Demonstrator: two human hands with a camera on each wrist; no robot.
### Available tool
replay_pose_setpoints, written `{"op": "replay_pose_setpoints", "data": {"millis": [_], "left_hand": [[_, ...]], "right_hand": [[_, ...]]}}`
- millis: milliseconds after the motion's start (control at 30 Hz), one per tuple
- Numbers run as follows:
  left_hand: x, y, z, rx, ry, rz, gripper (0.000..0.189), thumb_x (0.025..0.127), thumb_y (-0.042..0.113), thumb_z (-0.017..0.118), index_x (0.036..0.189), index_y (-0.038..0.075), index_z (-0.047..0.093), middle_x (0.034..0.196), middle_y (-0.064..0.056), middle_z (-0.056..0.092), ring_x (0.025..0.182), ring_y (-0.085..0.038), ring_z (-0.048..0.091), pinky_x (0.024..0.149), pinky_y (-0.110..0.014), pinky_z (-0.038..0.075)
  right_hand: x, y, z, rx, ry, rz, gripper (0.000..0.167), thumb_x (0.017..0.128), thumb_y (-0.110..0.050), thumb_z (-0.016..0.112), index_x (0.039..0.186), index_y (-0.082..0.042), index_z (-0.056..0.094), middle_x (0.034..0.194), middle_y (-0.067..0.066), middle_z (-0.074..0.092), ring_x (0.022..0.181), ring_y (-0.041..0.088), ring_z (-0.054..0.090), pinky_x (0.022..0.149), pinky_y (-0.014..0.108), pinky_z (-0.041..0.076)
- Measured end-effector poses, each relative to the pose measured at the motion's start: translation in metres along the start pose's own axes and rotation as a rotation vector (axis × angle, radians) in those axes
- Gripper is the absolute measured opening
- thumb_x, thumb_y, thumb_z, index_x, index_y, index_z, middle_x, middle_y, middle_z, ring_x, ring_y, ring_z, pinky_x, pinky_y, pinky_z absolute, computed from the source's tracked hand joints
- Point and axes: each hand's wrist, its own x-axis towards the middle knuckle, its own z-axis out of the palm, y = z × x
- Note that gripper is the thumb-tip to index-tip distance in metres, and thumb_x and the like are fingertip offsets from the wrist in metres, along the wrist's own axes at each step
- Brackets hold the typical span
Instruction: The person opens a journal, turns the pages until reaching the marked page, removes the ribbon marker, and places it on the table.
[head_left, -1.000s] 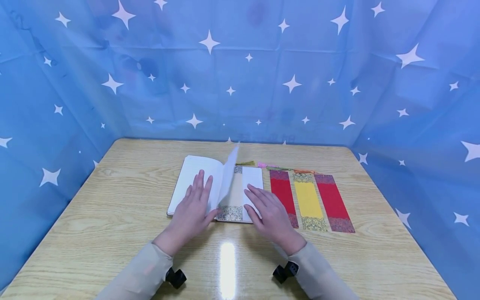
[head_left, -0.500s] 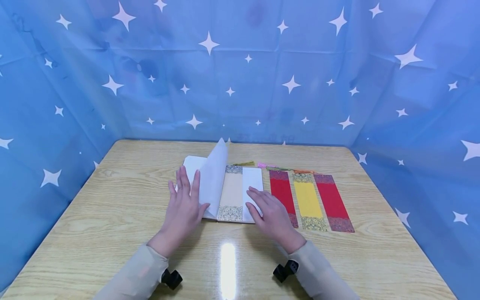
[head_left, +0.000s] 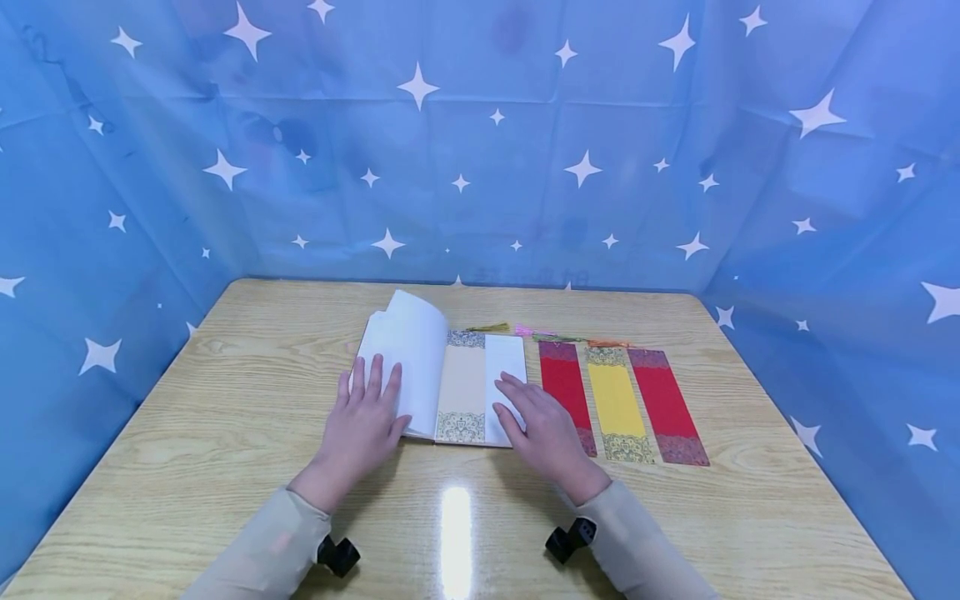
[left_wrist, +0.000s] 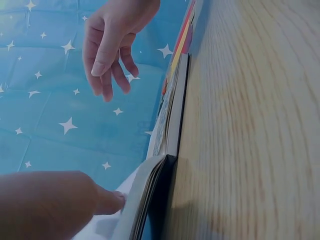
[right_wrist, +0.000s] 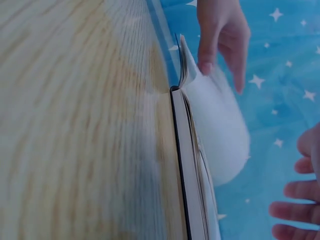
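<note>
An open notebook with a dark cover lies on the table. On its right-hand page rests a cream bookmark with patterned ends, an olive tassel beyond its top. My left hand lies spread over the left-hand pages, fingers straight. In the right wrist view, its thumb touches the turned page, which bows upward. My right hand hovers over the notebook's right edge with relaxed fingers, holding nothing; the left wrist view shows it raised off the pages.
Right of the notebook, a red bookmark, a yellow bookmark and another red bookmark lie side by side. Their coloured tassels stretch along the top. A blue star-printed cloth hangs behind the wooden table.
A raised page has turned over to the left, uncovering the whole cream bookmark. My left hand has moved left with it and come down on the left-hand pages. My right hand has hardly moved.
</note>
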Motion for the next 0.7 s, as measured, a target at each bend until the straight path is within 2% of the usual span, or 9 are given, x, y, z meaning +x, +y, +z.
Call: {"op": "replay_pose_setpoints", "data": {"millis": [100, 267, 533, 700], "left_hand": [[-0.001, -0.001, 0.003, -0.034, -0.051, -0.008, 0.068, 0.087, 0.037, 0.061, 0.140, 0.002, 0.039, 0.140, -0.030, 0.035, 0.129, -0.050, 0.026, 0.103, -0.063, 0.019], [-0.004, -0.004, 0.009, -0.075, -0.145, -0.024, 0.063, 0.091, 0.038, 0.055, 0.141, 0.003, 0.038, 0.140, -0.029, 0.034, 0.129, -0.050, 0.027, 0.101, -0.065, 0.020], [-0.005, -0.006, 0.012, -0.129, -0.221, -0.029, 0.056, 0.096, 0.036, 0.048, 0.143, 0.008, 0.037, 0.141, -0.028, 0.033, 0.129, -0.050, 0.027, 0.100, -0.065, 0.021], [-0.005, -0.007, 0.012, -0.149, -0.274, -0.044, 0.055, 0.097, 0.036, 0.045, 0.144, 0.009, 0.034, 0.141, -0.028, 0.033, 0.128, -0.050, 0.029, 0.099, -0.065, 0.023]], "right_hand": [[-0.001, 0.001, 0.001, -0.002, -0.016, 0.016, 0.041, 0.084, -0.019, 0.067, 0.122, -0.006, 0.060, 0.125, 0.011, 0.059, 0.107, 0.024, 0.060, 0.086, 0.041, 0.049], [-0.003, 0.002, 0.001, -0.003, -0.051, 0.049, 0.040, 0.086, -0.021, 0.066, 0.123, -0.007, 0.060, 0.126, 0.009, 0.058, 0.108, 0.023, 0.059, 0.087, 0.041, 0.049], [-0.002, 0.002, 0.003, -0.003, -0.077, 0.092, 0.039, 0.086, -0.021, 0.067, 0.122, -0.008, 0.061, 0.122, 0.008, 0.061, 0.105, 0.023, 0.060, 0.084, 0.040, 0.050], [0.001, 0.004, 0.005, 0.043, -0.091, 0.180, 0.039, 0.083, -0.017, 0.071, 0.120, -0.009, 0.062, 0.113, 0.007, 0.065, 0.097, 0.020, 0.063, 0.081, 0.036, 0.052]]}}
